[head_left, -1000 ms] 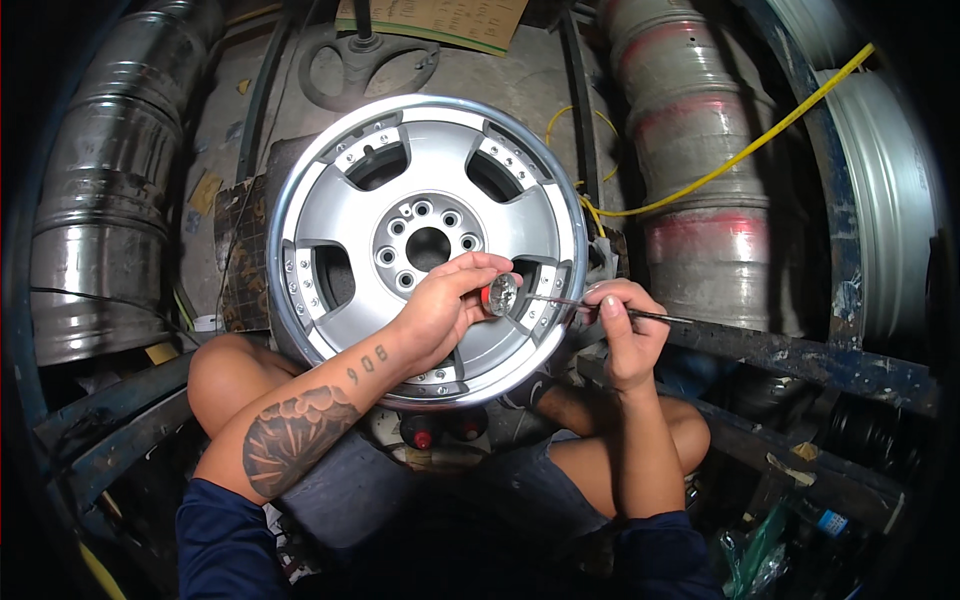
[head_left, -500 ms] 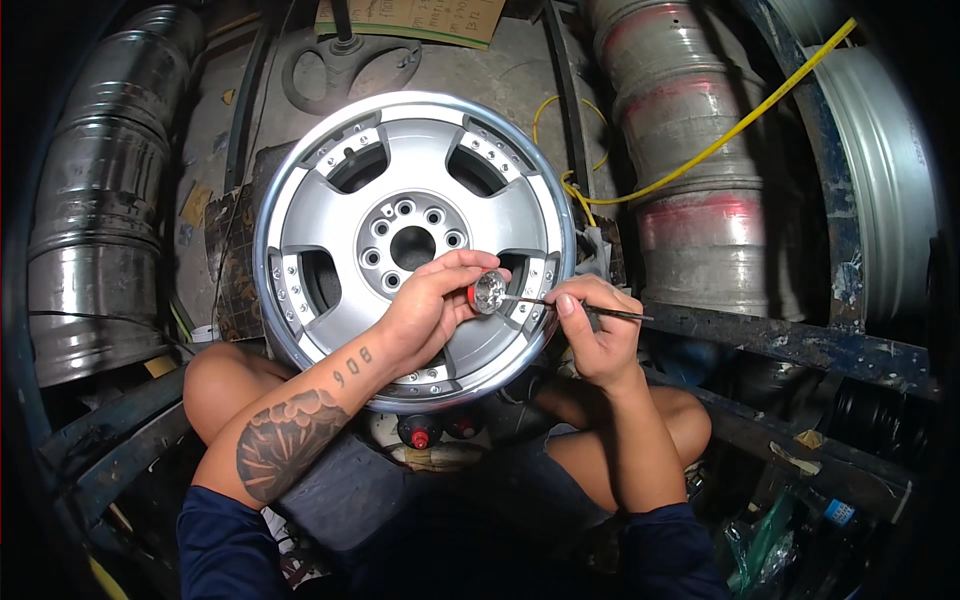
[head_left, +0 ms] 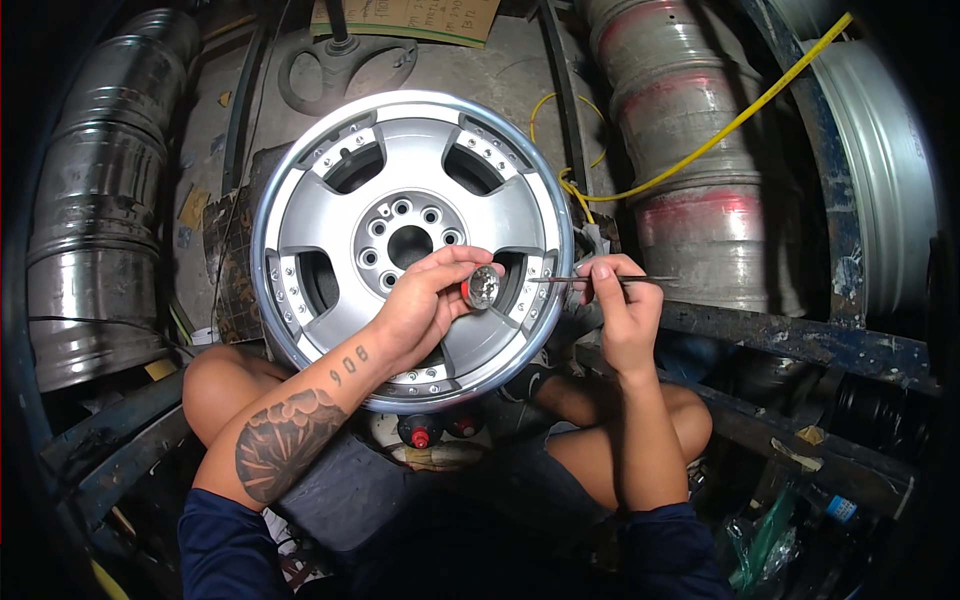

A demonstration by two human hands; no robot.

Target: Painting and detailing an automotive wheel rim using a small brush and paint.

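A silver alloy wheel (head_left: 330,222) lies face up in front of me, with small bolts along its edge. Above its lower right spoke, my left hand (head_left: 418,298) is closed around a small red cup (head_left: 483,289), tilted so its silvery, paint-like inside shows. Off the wheel's right edge, my right hand (head_left: 622,305) pinches a thin, dark paintbrush (head_left: 655,279). The brush lies nearly level, its tip pointing left over the wheel's bolted edge, apart from the cup. Whether the tip touches the wheel I cannot tell.
Bare metal wheel barrels stand stacked at left (head_left: 95,190) and right (head_left: 690,235). A yellow hose (head_left: 720,140) crosses the right side. Beyond the wheel are a dark stand base (head_left: 340,75) and marked cardboard (head_left: 440,20). Black bottles with red tops (head_left: 420,438) sit near my legs.
My right hand has moved right and slightly up, drawing the brush tip away from the cup. My left hand and the cup have shifted only slightly left.
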